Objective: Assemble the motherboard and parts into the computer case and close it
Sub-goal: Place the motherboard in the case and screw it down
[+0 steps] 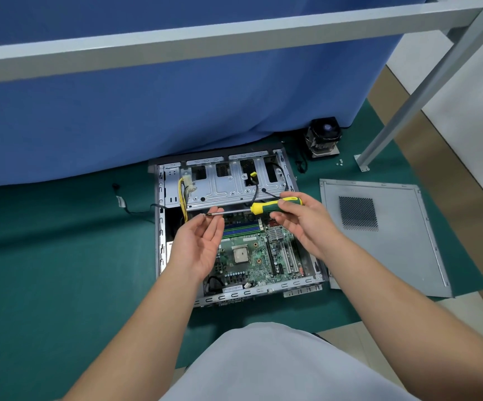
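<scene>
Around the work: cloth, frame, mat and floor

We are looking at a blue cloth (176, 105) hanging across the back, its lower edge lying on a green mat (46, 256) that is covering the floor. A grey metal bar (205, 39) is running across the top, and a slanted leg (425, 91) is coming down at the right, its foot plate (361, 163) resting on the mat. We are seeing tan floor (448, 175) beyond the mat's right edge and a white wall (471, 91) further right. At the bottom, we are seeing the person's pale shirt (277, 369) filling the near view.
</scene>
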